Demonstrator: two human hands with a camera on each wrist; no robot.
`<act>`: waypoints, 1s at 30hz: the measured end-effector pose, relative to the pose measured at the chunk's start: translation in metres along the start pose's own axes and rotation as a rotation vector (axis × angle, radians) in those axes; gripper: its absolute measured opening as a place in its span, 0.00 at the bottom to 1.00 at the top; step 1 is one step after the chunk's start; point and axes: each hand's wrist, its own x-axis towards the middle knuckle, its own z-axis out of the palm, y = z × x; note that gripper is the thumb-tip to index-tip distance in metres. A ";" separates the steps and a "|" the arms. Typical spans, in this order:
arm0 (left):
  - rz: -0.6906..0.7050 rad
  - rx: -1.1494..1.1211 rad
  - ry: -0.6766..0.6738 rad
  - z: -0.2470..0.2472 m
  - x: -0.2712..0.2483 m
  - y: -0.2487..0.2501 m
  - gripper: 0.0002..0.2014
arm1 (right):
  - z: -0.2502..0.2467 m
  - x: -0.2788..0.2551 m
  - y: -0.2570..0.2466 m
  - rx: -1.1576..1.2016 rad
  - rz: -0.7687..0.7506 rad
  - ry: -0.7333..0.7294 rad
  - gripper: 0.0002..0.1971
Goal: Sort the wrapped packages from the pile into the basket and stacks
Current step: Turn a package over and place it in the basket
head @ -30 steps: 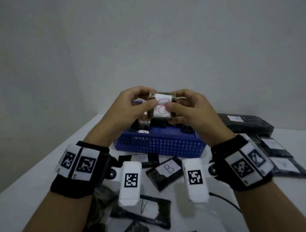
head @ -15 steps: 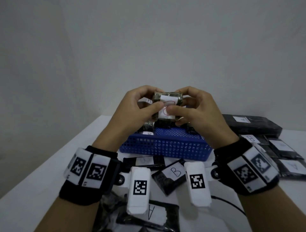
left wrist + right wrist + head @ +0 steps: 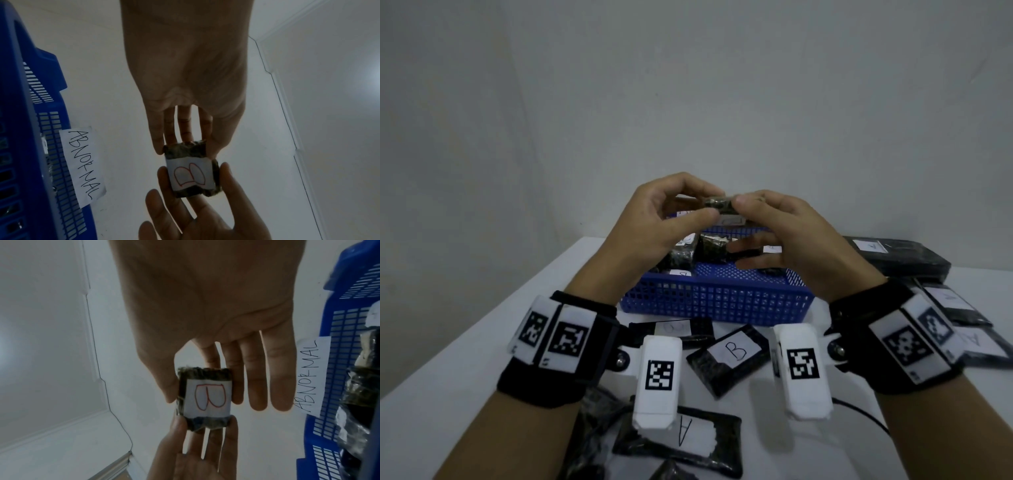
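While both hands hold it up over the blue perforated plastic basket (image 3: 719, 301), the small dark foil-wrapped package with a white paper label (image 3: 717, 202) hangs directly above the basket's open top, so the coming move looks like a short drop straight down rather than a carry to either side. The left hand (image 3: 654, 222) pinches one end between thumb and curled fingertips, and the right hand (image 3: 787, 233) pinches the other end the same way; each has hold of the package and nothing else. Neither hand is clearly nearer the basket, as they meet over its middle. The package's long axis runs roughly left to right between them in the head view.

Seen from the wrist views, the package (image 3: 205, 397) is a stubby, crinkled block with a red outlined letter B drawn on its label. A paper sign reading ABNORMAL (image 3: 83, 165) is stuck on the basket's end wall, which suggests this red-lettered piece belongs there. Several similar dark wrapped packages already lie inside the basket.

On the white tabletop (image 3: 465, 359) in front of the basket lie flat black packages, one marked B in black (image 3: 729, 356) and one marked A (image 3: 681, 438), with more flat black packages to the right (image 3: 900, 255).
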 end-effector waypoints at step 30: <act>-0.123 0.043 0.001 0.006 0.000 -0.003 0.17 | 0.005 0.005 0.011 0.000 -0.223 0.113 0.06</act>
